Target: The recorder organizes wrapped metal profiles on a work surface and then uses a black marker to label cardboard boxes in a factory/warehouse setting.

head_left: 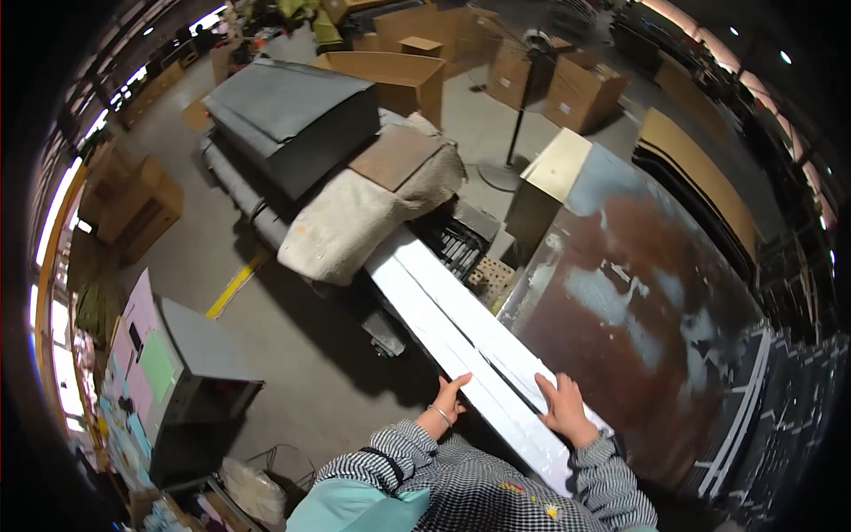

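A long white panel (443, 324), glossy and split lengthwise by a dark groove, runs from my body up to a machine. Its far end goes under a beige cloth (346, 222) draped over the machine's head. My left hand (446, 406), with a bracelet at the wrist, grips the panel's left edge, thumb on top and the other fingers partly hidden below. My right hand (566, 410) is closed on the right-hand part of the panel, thumb by the groove. The panel's near end lies against my checked apron.
A large dark grey machine housing (292, 120) stands beyond the cloth. To the right is a worn brown-and-blue metal table (638, 301), with dark strips stacked past it. A grey cabinet (213, 355) stands left; cardboard boxes (581, 93) and a pole on a round base (501, 176) are behind.
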`<state>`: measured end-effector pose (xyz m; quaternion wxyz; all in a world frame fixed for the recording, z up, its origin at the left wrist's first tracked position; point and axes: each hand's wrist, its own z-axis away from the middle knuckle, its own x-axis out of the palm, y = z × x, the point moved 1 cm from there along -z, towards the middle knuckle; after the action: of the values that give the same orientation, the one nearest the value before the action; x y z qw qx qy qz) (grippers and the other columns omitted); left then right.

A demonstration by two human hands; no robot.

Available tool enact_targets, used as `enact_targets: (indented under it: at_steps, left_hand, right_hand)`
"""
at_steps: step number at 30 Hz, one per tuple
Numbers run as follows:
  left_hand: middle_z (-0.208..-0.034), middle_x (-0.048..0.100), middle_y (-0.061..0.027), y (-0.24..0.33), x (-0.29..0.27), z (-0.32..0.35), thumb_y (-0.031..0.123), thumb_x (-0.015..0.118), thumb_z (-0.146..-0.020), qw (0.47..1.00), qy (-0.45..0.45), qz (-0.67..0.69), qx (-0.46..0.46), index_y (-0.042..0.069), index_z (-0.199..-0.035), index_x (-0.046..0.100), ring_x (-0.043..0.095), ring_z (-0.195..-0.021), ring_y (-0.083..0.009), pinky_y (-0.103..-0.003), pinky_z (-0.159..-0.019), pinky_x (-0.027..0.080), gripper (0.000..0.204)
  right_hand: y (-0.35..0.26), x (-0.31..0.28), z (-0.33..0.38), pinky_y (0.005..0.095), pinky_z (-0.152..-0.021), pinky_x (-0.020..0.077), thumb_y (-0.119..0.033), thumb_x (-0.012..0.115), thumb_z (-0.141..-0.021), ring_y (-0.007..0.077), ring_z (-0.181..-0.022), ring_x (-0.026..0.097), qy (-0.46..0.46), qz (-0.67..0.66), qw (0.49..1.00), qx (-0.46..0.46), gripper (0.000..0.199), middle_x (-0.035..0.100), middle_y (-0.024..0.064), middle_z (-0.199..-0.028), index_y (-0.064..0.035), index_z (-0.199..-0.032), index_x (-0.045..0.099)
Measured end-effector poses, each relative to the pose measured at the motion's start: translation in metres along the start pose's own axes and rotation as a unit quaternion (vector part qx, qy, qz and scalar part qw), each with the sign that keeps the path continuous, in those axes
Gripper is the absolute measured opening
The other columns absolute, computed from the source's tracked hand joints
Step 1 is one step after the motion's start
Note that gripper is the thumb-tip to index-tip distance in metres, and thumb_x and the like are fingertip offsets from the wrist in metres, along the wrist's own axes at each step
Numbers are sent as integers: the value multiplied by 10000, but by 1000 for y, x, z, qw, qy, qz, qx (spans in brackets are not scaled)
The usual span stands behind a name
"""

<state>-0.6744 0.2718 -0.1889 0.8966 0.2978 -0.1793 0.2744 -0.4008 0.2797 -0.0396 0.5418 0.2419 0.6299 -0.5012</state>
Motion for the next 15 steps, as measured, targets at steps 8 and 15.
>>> enact_targets:
  at_steps: [8, 15]
  left_hand:
    - [-1333, 551, -125, 90, 52, -77, 548, 662, -828, 999, 19, -11, 36, 142, -1396, 464, 531, -1239, -368, -550, -906, 499, 725]
    - [-1256, 379, -96, 75, 50, -140, 717, 657, -783, 996, 63, -26, 60, 304, -1415, 383, 434, -1057, -283, -527, -904, 448, 803]
  right_hand:
    - [76, 21, -122, 589, -1047, 331, -30, 720, -680, 459, -1252, 453, 159, 19, 986, -34, 811, 447, 288, -1384, -174, -1439, 476]
    - [30, -35, -102, 493, -1091, 358, -47, 706, -738, 382, -1314, 428, 286, -89, 954, 1, 583, 441, 210, -1411, -29, -1300, 553]
